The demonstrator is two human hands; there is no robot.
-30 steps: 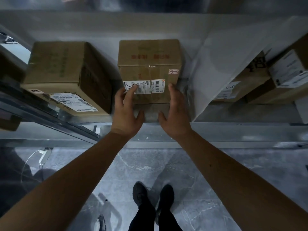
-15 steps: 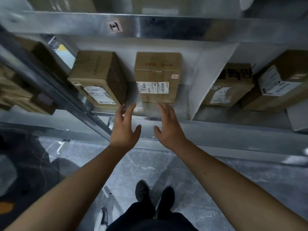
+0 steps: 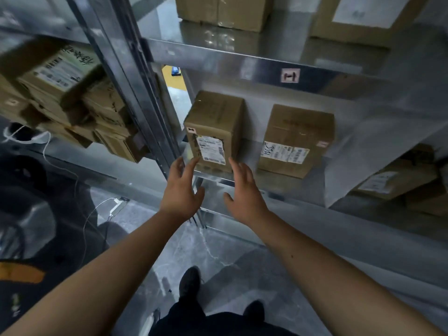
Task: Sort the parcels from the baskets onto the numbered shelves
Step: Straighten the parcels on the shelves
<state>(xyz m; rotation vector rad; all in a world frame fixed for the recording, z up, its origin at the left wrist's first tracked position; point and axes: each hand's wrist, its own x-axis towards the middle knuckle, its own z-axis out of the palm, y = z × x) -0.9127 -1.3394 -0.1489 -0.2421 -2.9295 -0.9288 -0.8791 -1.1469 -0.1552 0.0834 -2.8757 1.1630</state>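
Parcels [image 3: 72, 93] are heaped on the neighbouring rack at far left, brown boxes with white labels, blurred. Below them a white cable [image 3: 80, 190] trails across the grey floor [image 3: 218, 258]. A metal post [image 3: 135, 93] slants down between that rack and the next shelf [image 3: 242, 61], which carries a small tag [image 3: 290, 75] on its front edge. Under that edge stands a tall box [image 3: 213, 132], label facing out. The left hand [image 3: 180, 190] reaches toward its lower left corner, fingers spread and relaxed, holding nothing; whether a fingertip touches the box cannot be told. The right hand [image 3: 244, 190] is likewise spread and empty, just below the box's lower right corner. Further right a wider box [image 3: 295, 141] sits apart from the tall one. A pale sheet [image 3: 363, 154] leans beside it, and more boxes [image 3: 397, 183] lie at far right.
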